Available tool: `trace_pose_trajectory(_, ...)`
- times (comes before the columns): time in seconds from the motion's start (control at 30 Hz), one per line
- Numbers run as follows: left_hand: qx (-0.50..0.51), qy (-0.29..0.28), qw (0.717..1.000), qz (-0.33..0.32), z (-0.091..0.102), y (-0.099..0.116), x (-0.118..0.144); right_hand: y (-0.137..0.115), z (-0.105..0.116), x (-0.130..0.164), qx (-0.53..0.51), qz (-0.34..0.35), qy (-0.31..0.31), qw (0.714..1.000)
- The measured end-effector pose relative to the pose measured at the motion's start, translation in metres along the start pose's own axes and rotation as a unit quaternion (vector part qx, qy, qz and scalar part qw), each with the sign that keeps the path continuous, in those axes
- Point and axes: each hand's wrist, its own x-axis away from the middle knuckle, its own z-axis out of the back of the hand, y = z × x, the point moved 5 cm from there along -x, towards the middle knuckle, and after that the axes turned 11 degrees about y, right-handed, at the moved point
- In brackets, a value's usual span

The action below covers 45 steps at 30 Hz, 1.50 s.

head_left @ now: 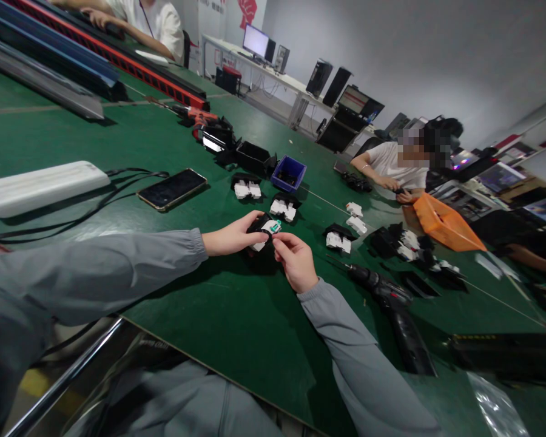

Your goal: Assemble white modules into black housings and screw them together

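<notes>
My left hand (231,235) is closed around a small black-and-white plastic assembly (269,227) with a green piece on top. It holds the assembly just above the green table (200,328). At the assembly's right side, my right hand (296,260) has its thumb and forefinger pinched together. Whatever lies between those fingertips is too small to make out. Similar black-and-white assemblies stand nearby: one (247,190) beyond my left hand, one (283,210) just behind the held part, and one (338,242) to the right.
A black power drill (382,291) lies right of my right forearm. Farther back are a blue bin (284,183), a black bin (251,159) and a red drill (200,116). A phone (173,189) and a white cabled block (45,185) lie left. Co-workers sit across, near an orange bin (446,226).
</notes>
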Motion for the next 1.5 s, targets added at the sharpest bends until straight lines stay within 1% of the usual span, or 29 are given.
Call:
trace_pose_trajectory(0.1,-0.014,-0.001,1.0,-0.017,0.0,0.0,0.001,-0.002,-0.001,0.001,0.006,0.01,0.002,1.0)
trace_pose_trajectory(0.2,-0.042,-0.006,0.999,-0.029,0.0,0.001,0.001,-0.001,-0.003,0.003,-0.004,0.002,-0.008,1.0)
trace_pose_trajectory(0.27,-0.055,-0.01,0.997,-0.053,0.001,0.003,0.002,0.0,-0.004,0.003,-0.009,-0.007,-0.02,1.0)
trace_pose_trajectory(0.37,-0.056,-0.023,0.994,-0.096,0.0,0.007,0.002,0.001,-0.005,0.005,-0.006,-0.02,-0.028,0.999)
trace_pose_trajectory(0.47,-0.043,-0.031,0.993,-0.109,-0.001,0.007,0.002,0.002,-0.005,0.005,-0.004,-0.028,-0.032,0.999)
trace_pose_trajectory(0.57,-0.043,-0.016,0.992,-0.117,-0.001,0.008,0.002,0.003,-0.004,0.005,-0.016,-0.03,-0.032,0.999)
trace_pose_trajectory(0.63,-0.053,0.003,0.99,-0.128,0.001,0.01,0.002,0.001,-0.003,0.005,-0.026,-0.021,-0.019,0.999)
trace_pose_trajectory(0.7,-0.069,0.026,0.988,-0.137,0.004,0.011,0.001,-0.005,-0.002,0.006,-0.027,0.006,0.0,1.0)
trace_pose_trajectory(0.77,-0.097,0.043,0.982,-0.154,0.007,0.013,0.001,-0.013,-0.002,0.009,-0.009,0.05,0.019,0.999)
trace_pose_trajectory(0.87,-0.162,0.054,0.965,-0.197,0.01,0.015,0.002,-0.022,-0.005,0.014,0.04,0.108,0.039,0.993)
trace_pose_trajectory(0.93,-0.198,0.051,0.953,-0.221,0.01,0.016,0.004,-0.024,-0.008,0.019,0.07,0.121,0.033,0.99)
trace_pose_trajectory(1.0,-0.221,0.041,0.946,-0.232,0.009,0.015,0.005,-0.024,-0.012,0.022,0.096,0.125,0.021,0.987)
trace_pose_trajectory(1.2,-0.279,0.019,0.933,-0.225,0.008,0.014,0.008,-0.029,-0.015,0.031,0.19,0.176,0.022,0.966)
trace_pose_trajectory(1.37,-0.299,0.014,0.924,-0.24,0.007,0.015,0.008,-0.037,-0.014,0.034,0.219,0.238,0.041,0.945)
trace_pose_trajectory(1.5,-0.313,0.009,0.916,-0.251,0.005,0.015,0.009,-0.042,-0.017,0.037,0.241,0.287,0.023,0.927)
